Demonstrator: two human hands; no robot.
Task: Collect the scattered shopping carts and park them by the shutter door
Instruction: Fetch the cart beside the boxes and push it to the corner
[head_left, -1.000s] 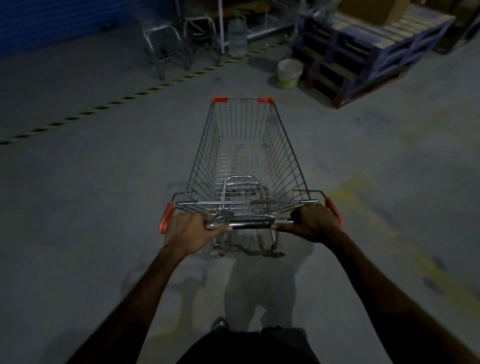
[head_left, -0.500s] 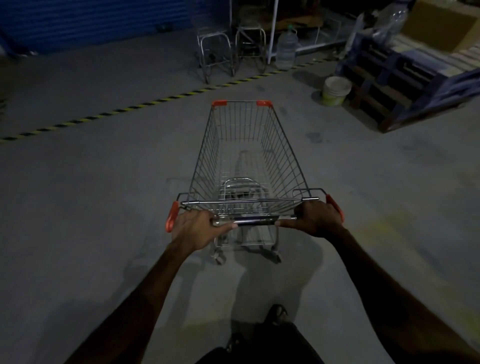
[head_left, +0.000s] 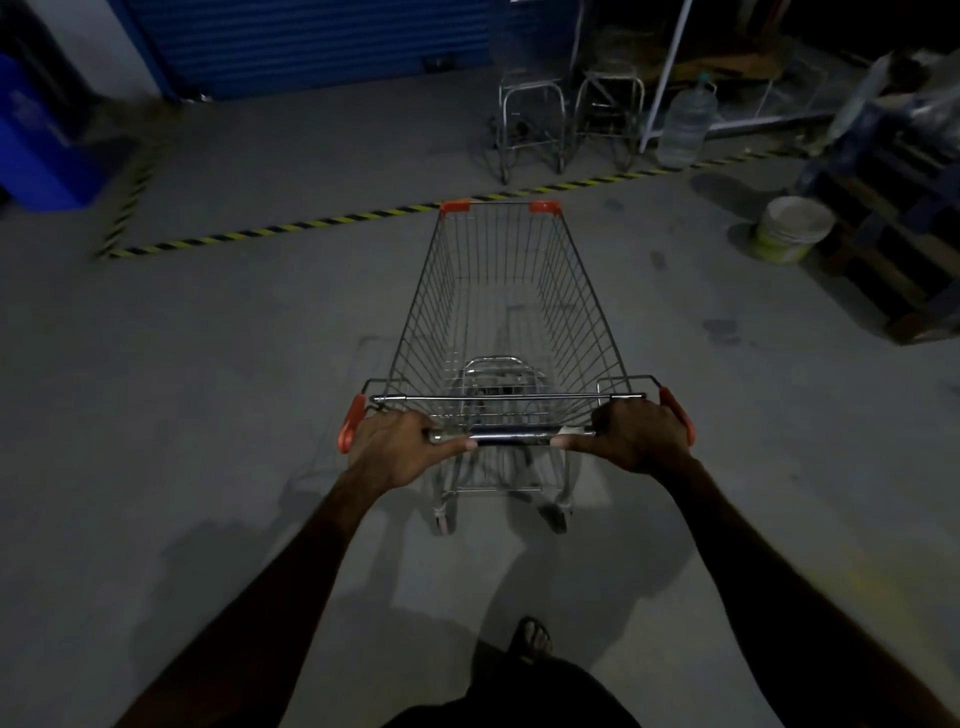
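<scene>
Right now both hands, left hand and right hand, grip the cart mid-floor; steered carelessly, its nose could clip the metal stools short of the far-left shutter door.

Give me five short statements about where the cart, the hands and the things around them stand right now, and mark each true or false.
1. Both hands grip the cart's handle bar. True: the left hand and the right hand curl round the handle of the shopping cart.
2. The cart's basket holds a bucket. False: the basket is empty; the bucket stands on the floor to the right, beside the pallets.
3. The blue shutter door lies ahead and to the left. True.
4. The cart's front has already passed the striped floor line. False: the front rim just reaches that line in the picture.
5. A large water bottle stands beyond the line. True.
</scene>
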